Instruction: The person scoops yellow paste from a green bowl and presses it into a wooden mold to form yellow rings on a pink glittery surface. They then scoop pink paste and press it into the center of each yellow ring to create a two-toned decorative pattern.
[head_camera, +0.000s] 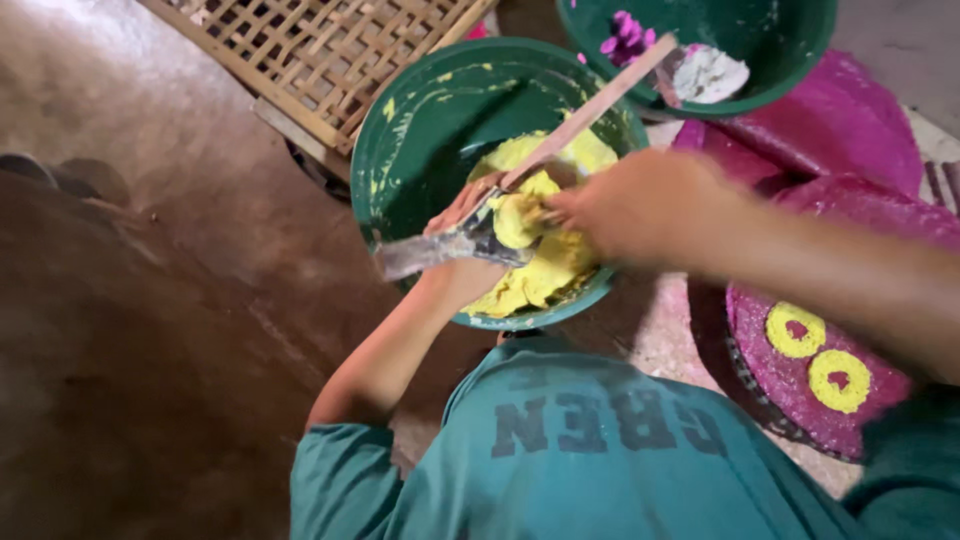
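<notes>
- The left hand (462, 215) grips a flat scraper (425, 250), tipped so it carries a yellow lump (517, 220).
- It all sits over the green bowl (420, 130) of yellow paste (540, 280), so bits fall in.
- The right hand (640, 205) pinches the lump with closed fingers.

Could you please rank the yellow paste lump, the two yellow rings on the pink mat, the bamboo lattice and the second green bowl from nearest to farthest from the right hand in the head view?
From the right hand:
1. Yellow paste lump, touching its fingertips, just to the left.
2. Second green bowl, above and slightly right.
3. Yellow rings, lower right on the pink mat; nearly level with the bowl, so a loose call.
4. Bamboo lattice, far upper left.
</notes>
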